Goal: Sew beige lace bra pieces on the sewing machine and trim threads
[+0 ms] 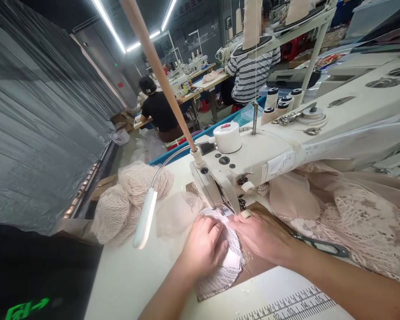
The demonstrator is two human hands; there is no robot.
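Observation:
A white sewing machine (220, 186) stands over a pale pink lace piece (231, 275), whose upper end lies under the presser foot (224, 210). My left hand (205, 242) rests on the lace with bent fingers, its thumb beside a small plain white patch (231, 260). On the other side, my right hand (260, 235) holds the lace edge by its fingertips, close to the foot. What lies beneath the left fingers is hidden. Sheer beige fabric (175, 215) spreads to the left of the machine head.
A lit gooseneck lamp (146, 218) hangs left of my hands, near bundled lace cups (115, 209). Lace fabric (353, 204) is heaped at right beside dark-handled scissors (323, 245). A ruler scale (286, 306) marks the front. Two people (162, 109) sit at machines beyond.

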